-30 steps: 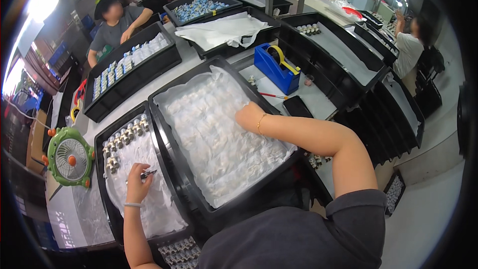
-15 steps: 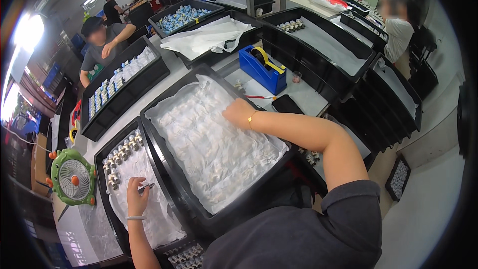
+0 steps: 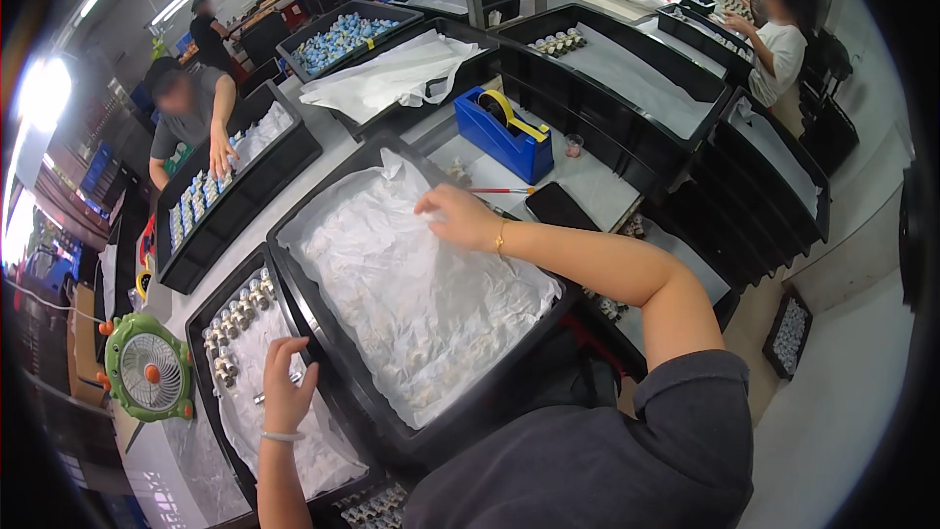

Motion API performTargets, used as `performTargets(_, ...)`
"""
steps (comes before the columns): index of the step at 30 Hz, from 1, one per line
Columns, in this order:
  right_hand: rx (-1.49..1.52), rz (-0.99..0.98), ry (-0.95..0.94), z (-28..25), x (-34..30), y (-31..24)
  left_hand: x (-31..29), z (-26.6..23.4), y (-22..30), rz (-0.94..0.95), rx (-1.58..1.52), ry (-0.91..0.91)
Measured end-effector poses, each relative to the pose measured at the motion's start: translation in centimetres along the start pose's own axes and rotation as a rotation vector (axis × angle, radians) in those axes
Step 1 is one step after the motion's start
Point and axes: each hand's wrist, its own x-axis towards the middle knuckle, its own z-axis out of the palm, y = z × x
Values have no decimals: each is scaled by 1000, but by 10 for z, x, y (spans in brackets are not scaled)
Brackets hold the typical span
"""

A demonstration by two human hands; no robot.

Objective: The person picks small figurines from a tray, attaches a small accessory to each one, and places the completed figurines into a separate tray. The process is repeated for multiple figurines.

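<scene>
My right hand is over the large black tray in the middle, its fingertips pinched at the crumpled white sheet that lines it. Soft bumps show under the sheet near its lower part. To the left, my left hand hovers above a smaller black tray lined with white paper. Its thumb and forefinger are apart, while a slim metal tool sticks out across the palm; its exact kind is unclear. Small figurines stand in rows along that tray's far left side.
A green fan stands at the left. Beyond the middle tray are a blue tape dispenser, a red brush and a black phone. Further black trays surround the table. A co-worker reaches into a figurine tray.
My right hand has shifted a little left, and the upper sheet looks smoother. My left hand has turned and opened its fingers more. The co-worker's hand has lowered into their tray.
</scene>
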Motion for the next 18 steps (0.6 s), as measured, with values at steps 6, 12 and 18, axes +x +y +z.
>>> performTargets(6,-160,62,191,13,21,11,32,24,21,67,-15,-88)
performTargets(12,-772,87,-263,6,3,-6,23,40,5,82,192,-261)
performTargets(18,-515,114,-205,-7,10,-12,15,49,-5,113,241,-210)
